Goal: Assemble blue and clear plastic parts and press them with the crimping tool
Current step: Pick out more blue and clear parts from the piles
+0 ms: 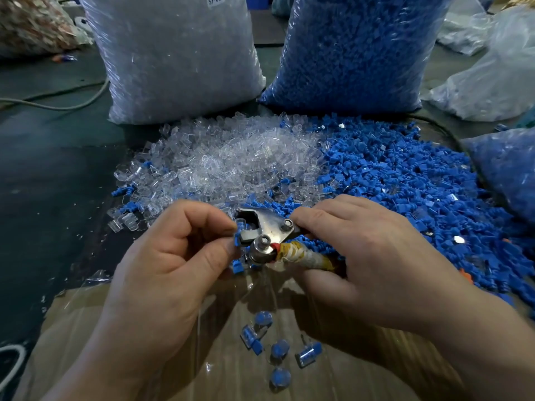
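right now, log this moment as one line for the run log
step: crimping | left hand: pinches blue part at tool jaws | right hand: grips crimping tool | assembled pieces: on cardboard

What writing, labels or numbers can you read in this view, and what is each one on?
"SJ-017": white sticker at the top of the big bag of clear parts; the frame edge cuts the sticker, so more text may be hidden.
Yellowed wrap on the crimping tool handle: faint marks, too blurred to read.
Bag of blue parts: no text shows.
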Demonstrator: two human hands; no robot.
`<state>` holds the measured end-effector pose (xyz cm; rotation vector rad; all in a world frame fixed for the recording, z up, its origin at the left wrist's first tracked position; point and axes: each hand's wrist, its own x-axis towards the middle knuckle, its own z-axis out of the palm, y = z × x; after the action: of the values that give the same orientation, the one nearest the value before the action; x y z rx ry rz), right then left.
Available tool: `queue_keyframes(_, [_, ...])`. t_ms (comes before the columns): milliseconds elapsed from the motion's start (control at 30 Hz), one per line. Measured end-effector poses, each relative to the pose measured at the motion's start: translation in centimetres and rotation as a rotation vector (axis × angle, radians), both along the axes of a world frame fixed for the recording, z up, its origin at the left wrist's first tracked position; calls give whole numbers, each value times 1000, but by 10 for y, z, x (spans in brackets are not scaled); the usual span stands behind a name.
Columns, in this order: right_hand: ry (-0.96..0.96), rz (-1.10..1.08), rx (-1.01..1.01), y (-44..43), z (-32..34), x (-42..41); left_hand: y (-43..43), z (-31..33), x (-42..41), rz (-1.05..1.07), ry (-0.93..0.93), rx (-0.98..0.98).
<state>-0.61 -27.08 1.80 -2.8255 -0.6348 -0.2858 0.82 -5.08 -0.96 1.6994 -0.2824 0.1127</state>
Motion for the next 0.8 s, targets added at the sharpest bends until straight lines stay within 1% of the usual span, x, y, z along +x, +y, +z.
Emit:
queue_keyframes(67, [8,20,16,0,-1,0,-1,0,-2,16,3,12])
queue_keyframes(367, [-16,30,33,2,2,2,-4,1,-4,19,9,-77])
queue_keyframes(533, [1,19,27,4,3,2,-2,2,-4,27,-14,-30])
queue_keyframes(633, [17,-13,40,1,1,2,-1,2,-2,74,-11,46])
queue_keyframes(700, [2,-61,-16,-4,-2,4,1,0,0,145,27,88])
queue_keyframes(767, [0,-128,-112,-7,-3,10,3,-1,2,178,132,68])
queue_keyframes(800, [15,-156,-155,-7,-3,14,3,-2,2,156,200,75])
